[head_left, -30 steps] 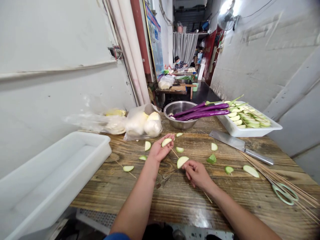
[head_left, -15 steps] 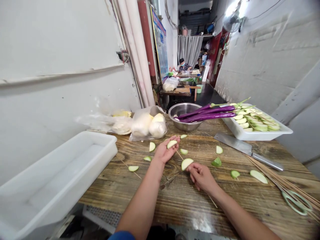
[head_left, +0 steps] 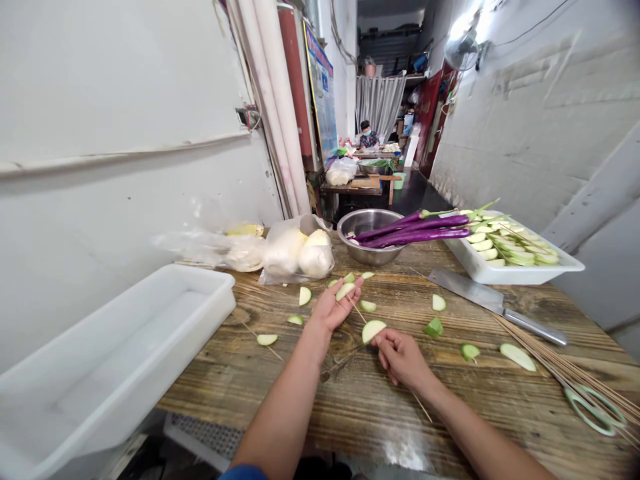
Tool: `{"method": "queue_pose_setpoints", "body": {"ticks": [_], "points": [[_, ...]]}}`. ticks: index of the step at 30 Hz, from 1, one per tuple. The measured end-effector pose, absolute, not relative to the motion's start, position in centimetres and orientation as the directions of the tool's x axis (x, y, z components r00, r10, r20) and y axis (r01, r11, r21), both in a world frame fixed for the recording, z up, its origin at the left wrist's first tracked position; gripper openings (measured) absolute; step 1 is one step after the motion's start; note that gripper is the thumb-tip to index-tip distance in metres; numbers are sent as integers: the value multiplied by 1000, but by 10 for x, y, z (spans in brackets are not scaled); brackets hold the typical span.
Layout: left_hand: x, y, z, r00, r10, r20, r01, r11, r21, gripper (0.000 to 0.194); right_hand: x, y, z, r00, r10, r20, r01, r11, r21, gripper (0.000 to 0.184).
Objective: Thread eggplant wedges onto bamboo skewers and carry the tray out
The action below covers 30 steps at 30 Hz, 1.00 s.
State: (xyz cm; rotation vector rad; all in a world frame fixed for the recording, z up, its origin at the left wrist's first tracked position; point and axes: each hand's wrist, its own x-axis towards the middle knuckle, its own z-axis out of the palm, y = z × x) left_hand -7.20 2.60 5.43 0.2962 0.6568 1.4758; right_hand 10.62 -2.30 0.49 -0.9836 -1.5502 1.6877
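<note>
Palm up and loosely open, the left hand (head_left: pixel 337 307) cradles an upper slice (head_left: pixel 345 291) near one end of the skewer (head_left: pixel 357 309), which the right hand (head_left: pixel 401 355) pinches just below a lower slice (head_left: pixel 373 331), an arrangement virtually unchanged, suggesting little advance.

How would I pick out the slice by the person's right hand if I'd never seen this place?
Over the wooden table, find the right hand near the middle. Just left of it, on a thin stick leading toward the left hand, is a pale half-moon slice. A similar slice is at the left hand and loose slices lie around; only this one sits beside the right.
</note>
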Motion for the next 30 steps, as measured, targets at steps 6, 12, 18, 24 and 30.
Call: {"method": "queue_pose_setpoints", "body": {"ticks": [6, 12, 18, 24, 30], "points": [[-69, 26, 49, -43, 970, -241, -837, 97, 539, 16, 103, -22, 4, -470, 876, -112, -3, -128, -992, 34], [-60, 27, 42, -140, 958, -252, -773, 53, 632, 15, 104, -21, 6, -468, 876, -118, -18, -143, -990, 34], [-57, 28, 43, -190, 945, -268, -768, 27, 640, 16, 102, -23, 3, -466, 875, -135, -7, -156, -988, 32], [-53, 29, 40, -228, 931, -285, -806, -17, 591, 18, 98, -25, -2, -464, 879, -109, -1, -123, -992, 29], [-45, 29, 39, -272, 908, -318, -835, -59, 547, 17, 95, -25, -5, -464, 879, -110, -2, -125, -992, 29]]}}
